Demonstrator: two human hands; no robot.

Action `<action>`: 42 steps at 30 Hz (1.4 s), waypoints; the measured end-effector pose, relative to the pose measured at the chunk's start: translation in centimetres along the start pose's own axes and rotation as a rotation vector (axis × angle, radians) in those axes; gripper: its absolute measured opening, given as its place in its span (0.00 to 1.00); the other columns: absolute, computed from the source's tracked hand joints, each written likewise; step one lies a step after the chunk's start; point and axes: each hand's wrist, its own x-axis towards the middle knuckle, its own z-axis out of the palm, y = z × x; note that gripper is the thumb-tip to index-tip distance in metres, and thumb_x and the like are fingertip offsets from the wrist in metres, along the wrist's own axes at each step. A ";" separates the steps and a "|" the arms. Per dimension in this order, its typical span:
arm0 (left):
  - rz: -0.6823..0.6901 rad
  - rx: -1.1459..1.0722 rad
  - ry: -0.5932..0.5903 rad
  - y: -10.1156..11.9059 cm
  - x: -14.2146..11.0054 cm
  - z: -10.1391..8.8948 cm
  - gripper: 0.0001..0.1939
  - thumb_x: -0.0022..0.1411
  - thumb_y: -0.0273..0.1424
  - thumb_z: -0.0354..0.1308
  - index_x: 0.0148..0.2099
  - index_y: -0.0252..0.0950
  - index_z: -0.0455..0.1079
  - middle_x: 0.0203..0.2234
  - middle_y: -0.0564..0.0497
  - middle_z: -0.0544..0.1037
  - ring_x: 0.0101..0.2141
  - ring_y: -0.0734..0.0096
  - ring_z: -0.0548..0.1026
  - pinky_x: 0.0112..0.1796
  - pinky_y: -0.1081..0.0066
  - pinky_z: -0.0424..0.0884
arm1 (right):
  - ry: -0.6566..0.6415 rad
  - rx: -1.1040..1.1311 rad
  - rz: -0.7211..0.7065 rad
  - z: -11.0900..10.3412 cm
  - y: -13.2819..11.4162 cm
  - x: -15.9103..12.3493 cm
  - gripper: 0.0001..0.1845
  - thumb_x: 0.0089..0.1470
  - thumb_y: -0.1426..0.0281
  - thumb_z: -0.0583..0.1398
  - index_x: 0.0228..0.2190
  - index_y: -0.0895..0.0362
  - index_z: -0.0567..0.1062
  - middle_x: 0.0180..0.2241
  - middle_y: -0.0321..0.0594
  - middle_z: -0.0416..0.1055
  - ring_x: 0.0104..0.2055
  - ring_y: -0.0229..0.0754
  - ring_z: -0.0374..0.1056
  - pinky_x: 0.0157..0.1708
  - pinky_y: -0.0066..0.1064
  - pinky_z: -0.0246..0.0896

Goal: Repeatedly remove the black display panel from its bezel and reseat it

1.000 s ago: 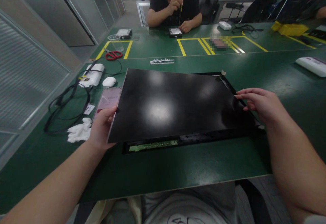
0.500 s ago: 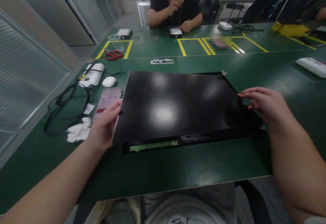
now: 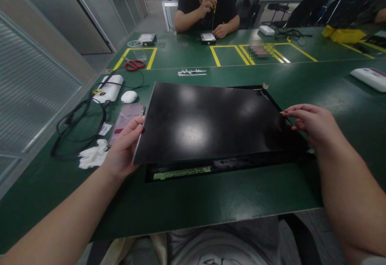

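At the far left of the green counter (image 3: 226, 200), I record a coiled black cable (image 3: 104, 115) with a white tag. To its right lie a crumpled white cloth (image 3: 93, 155), a white boxy device (image 3: 113, 87) and a lit smartphone (image 3: 128, 116), with a rounded white object (image 3: 129, 96) just beyond the phone. My left fingers (image 3: 132, 130) pinch the left edge of the black display panel (image 3: 208, 120), the thumb on the glossy face. Red-handled scissors (image 3: 134, 65) lie farther off.

The panel is tilted above a black frame (image 3: 259, 161), its left side raised clear and its right side low. A green circuit board (image 3: 182, 172) shows along the frame's near side. Small white pieces (image 3: 191, 73) lie beyond the panel. Across the counter, a person (image 3: 208, 9) in black holds a slim tool over a hard drive (image 3: 208, 38).

My right fingers (image 3: 297, 113) are pressed together, pinching the panel's right edge beside the frame. At the far right rests a white elongated device (image 3: 369, 79).
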 end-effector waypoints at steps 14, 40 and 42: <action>-0.004 0.055 0.027 -0.1 -0.1 0.2 0.23 0.47 0.35 0.87 0.44 0.37 0.85 0.29 0.54 0.88 0.23 0.72 0.82 0.25 0.77 0.80 | -0.003 -0.026 -0.007 0.1 0.3 0.4 0.03 0.44 0.77 0.67 0.24 0.57 0.80 0.21 0.35 0.73 0.15 0.27 0.51 0.15 0.22 0.62; -0.017 0.051 -0.030 -0.5 0.1 -0.3 0.21 0.54 0.35 0.84 0.47 0.38 0.82 0.31 0.54 0.88 0.26 0.71 0.83 0.28 0.76 0.81 | -0.015 -0.071 -0.019 0.3 0.6 0.4 0.02 0.43 0.74 0.67 0.25 0.57 0.80 0.23 0.35 0.73 0.17 0.28 0.52 0.14 0.22 0.61; -0.022 0.057 -0.018 -0.5 0.1 -0.3 0.21 0.53 0.35 0.84 0.47 0.39 0.82 0.31 0.54 0.88 0.26 0.70 0.83 0.28 0.76 0.81 | -0.026 -0.078 -0.026 0.2 0.7 0.5 0.03 0.42 0.73 0.68 0.25 0.58 0.80 0.23 0.35 0.73 0.17 0.29 0.53 0.13 0.21 0.57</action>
